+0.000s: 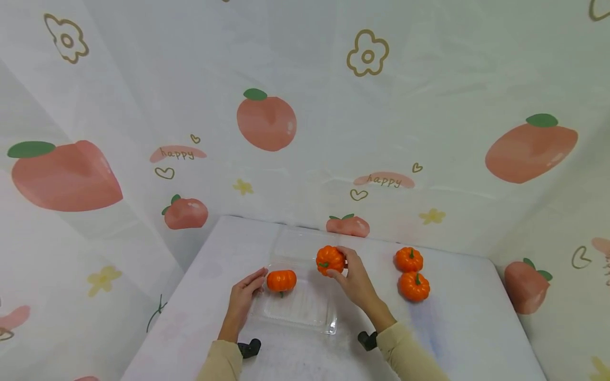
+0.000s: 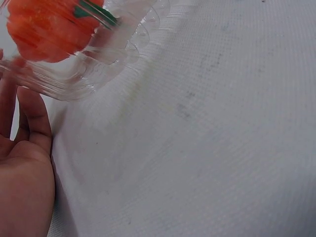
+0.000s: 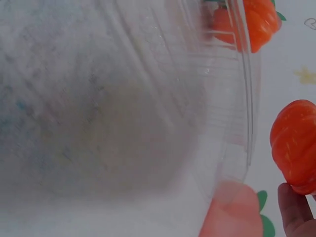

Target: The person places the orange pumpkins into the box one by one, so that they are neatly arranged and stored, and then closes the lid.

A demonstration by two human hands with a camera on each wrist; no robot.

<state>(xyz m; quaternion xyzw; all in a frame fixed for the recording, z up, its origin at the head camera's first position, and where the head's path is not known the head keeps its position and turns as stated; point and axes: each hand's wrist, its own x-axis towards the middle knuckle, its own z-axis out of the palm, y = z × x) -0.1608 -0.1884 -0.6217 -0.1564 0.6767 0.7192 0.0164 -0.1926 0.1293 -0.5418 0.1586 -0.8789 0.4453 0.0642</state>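
Observation:
My right hand (image 1: 356,283) grips a small orange toy pumpkin (image 1: 330,260) with a green stem, raised over the right back part of a clear plastic container (image 1: 305,322). In the right wrist view, fingertips (image 3: 291,205) press on that pumpkin's lower side. Another pumpkin (image 1: 281,280) lies tipped inside the container at the left, its stem toward me. At the container's left edge, my left hand (image 1: 242,300) holds the rim with its fingers. The left wrist view has this hand (image 2: 24,168) below the clear wall, with the pumpkin (image 2: 52,29) showing through.
Two more orange pumpkins, a rear one (image 1: 409,260) and a front one (image 1: 414,287), sit together on the white table (image 1: 472,317) at the right. The container's clear lid (image 1: 300,243) lies folded back toward the patterned curtain (image 1: 305,174). Black wrist mounts show below both hands.

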